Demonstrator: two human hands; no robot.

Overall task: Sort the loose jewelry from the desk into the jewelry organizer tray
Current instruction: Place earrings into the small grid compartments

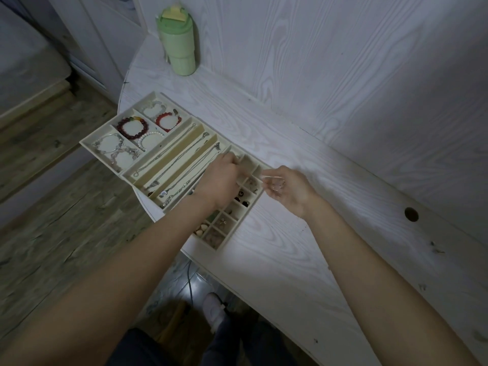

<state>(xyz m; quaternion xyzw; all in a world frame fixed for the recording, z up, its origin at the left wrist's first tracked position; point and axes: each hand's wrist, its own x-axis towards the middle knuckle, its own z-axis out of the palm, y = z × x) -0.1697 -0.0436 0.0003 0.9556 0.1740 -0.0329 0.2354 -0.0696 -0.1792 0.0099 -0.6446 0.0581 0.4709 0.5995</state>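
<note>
A white wood-grain desk (303, 186) with a rounded corner meets a matching panelled wall. On it, near the front edge, lies the cream jewelry organizer tray (88, 143), its long axis running diagonally from the far left toward the near right. Its far-left end holds square compartments of beaded bracelets (133, 128), red, pearl-white and silvery; the middle has long narrow channels laid with thin silver chains (169, 151); the near-right end is a grid of small cells with tiny pieces, too small to tell apart. A pale green lidded tumbler (177, 46) stands upright at the desk's far corner; no writing can be read. The left hand (219, 178) reaches over the grid, fingers curled at a far cell; whether it holds anything cannot be told. The right hand (285, 187), palm up just beside the tray, cups small glinting jewelry (280, 186).
</note>
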